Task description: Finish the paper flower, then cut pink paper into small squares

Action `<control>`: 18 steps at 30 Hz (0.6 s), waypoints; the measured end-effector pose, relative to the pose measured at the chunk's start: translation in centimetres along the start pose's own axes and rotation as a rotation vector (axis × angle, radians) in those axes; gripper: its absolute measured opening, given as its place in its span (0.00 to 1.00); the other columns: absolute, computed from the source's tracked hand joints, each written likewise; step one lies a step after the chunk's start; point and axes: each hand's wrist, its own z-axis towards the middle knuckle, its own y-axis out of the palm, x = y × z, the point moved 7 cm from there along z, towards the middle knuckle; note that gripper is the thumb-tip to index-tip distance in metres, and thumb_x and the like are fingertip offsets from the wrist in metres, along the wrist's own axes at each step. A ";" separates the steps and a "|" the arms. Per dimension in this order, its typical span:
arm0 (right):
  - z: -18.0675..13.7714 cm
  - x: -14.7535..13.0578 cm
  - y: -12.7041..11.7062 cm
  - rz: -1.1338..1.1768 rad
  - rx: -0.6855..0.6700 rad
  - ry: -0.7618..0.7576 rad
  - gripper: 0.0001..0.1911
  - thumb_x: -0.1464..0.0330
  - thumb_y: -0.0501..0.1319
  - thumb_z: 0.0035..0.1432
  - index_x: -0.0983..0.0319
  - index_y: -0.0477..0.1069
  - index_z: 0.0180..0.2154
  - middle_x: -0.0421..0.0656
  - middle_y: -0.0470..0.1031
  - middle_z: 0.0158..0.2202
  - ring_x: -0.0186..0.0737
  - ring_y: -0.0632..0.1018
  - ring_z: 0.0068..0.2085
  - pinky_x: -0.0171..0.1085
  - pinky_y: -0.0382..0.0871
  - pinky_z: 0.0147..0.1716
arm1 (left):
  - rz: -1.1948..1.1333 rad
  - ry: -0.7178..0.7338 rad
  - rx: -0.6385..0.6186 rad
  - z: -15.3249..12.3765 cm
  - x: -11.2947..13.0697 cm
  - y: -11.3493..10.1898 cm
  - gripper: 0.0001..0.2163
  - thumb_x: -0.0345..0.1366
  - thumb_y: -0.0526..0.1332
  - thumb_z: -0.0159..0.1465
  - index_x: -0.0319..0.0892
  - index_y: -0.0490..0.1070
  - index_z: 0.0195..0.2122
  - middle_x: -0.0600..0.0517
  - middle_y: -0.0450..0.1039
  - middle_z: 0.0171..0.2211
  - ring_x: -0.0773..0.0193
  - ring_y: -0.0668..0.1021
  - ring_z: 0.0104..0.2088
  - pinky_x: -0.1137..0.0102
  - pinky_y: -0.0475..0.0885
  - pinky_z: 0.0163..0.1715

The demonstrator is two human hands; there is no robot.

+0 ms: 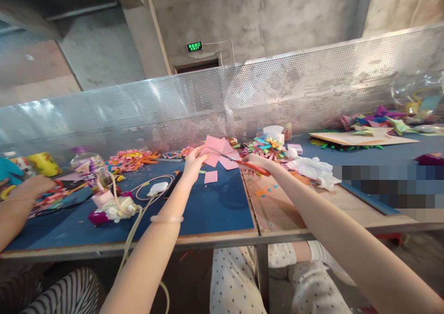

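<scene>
Pinched in my left hand (194,160) is a sheet of pink paper (215,144), held above the table. My right hand (258,161) grips scissors (251,167) with red-orange handles. Their blades point left and reach the paper's lower edge; whether they are cutting through it I cannot tell. More pink paper (229,160) lies just behind and to the right of the blades. A small pink square (211,177) rests flat on the blue tabletop (222,207), in front of the paper I hold.
Colourful paper strips (130,160) are piled to the left, near a plastic bottle (86,161) and a cluttered power strip (118,207). A co-worker's hand (38,184) is at far left. White tissue (314,168) lies right of my scissors. A perforated metal screen (173,106) stands behind.
</scene>
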 end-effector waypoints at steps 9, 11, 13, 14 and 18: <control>-0.2 0.0 -0.3 -0.110 0.066 -0.021 0.11 0.64 0.57 0.50 0.66 0.70 0.25 0.41 0.70 0.19 0.33 0.72 0.19 0.28 0.64 0.18 | 0.002 0.008 -0.015 0.0 -0.2 -0.1 0.21 0.30 0.62 0.49 0.41 0.69 0.47 0.46 0.71 0.47 0.61 0.76 0.40 0.73 0.72 0.31; -0.4 -0.1 -0.5 -0.132 0.087 -0.009 0.12 0.63 0.57 0.50 0.65 0.71 0.25 0.40 0.69 0.17 0.33 0.72 0.19 0.28 0.64 0.19 | -0.006 0.010 -0.024 0.1 -0.3 0.0 0.22 0.31 0.62 0.49 0.41 0.69 0.47 0.46 0.71 0.47 0.62 0.76 0.39 0.73 0.72 0.32; -0.5 -0.1 -0.5 -0.141 0.092 -0.001 0.12 0.62 0.58 0.50 0.65 0.71 0.25 0.40 0.69 0.16 0.33 0.72 0.19 0.28 0.64 0.19 | -0.016 0.014 -0.040 0.1 -0.3 0.0 0.22 0.31 0.62 0.49 0.41 0.68 0.47 0.46 0.71 0.46 0.61 0.76 0.39 0.72 0.72 0.32; -0.5 -0.2 -0.5 -0.140 0.090 0.002 0.12 0.62 0.58 0.50 0.65 0.71 0.25 0.40 0.68 0.15 0.33 0.72 0.19 0.28 0.64 0.19 | -0.018 0.015 -0.044 0.1 -0.3 0.1 0.22 0.31 0.62 0.49 0.41 0.68 0.48 0.46 0.72 0.46 0.61 0.76 0.39 0.72 0.72 0.32; -0.7 -0.3 -0.5 -0.147 0.082 0.026 0.12 0.62 0.59 0.49 0.65 0.71 0.25 0.40 0.68 0.14 0.34 0.72 0.19 0.29 0.65 0.20 | -0.001 0.018 -0.030 0.1 -0.3 -0.1 0.21 0.30 0.62 0.49 0.41 0.69 0.47 0.46 0.71 0.46 0.61 0.76 0.40 0.71 0.72 0.34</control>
